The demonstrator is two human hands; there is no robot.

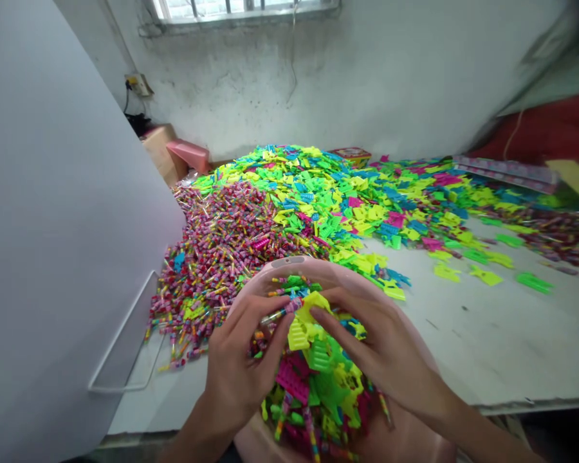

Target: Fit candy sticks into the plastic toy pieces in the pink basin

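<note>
My left hand [241, 354] pinches a small tube with a pink-and-purple printed wrapper [293, 305] between thumb and fingers. With thumb and fingers closed, my right hand [376, 337] grips a flat yellow plastic piece [315, 301]. The tube's end meets the yellow piece; whether it sits inside it I cannot tell. Both hands are above a pink basin [405, 296], which holds several yellow, green, blue and magenta plastic pieces and more wrapped tubes. A green piece [320, 355] lies just below my fingers.
Behind the basin is a heap of wrapped tubes [222, 225], beside a larger heap of coloured plastic pieces [309, 186]. A white panel with a wire handle [120, 331] stands at left. Loose green and yellow pieces lie on the white table [492, 347] at right.
</note>
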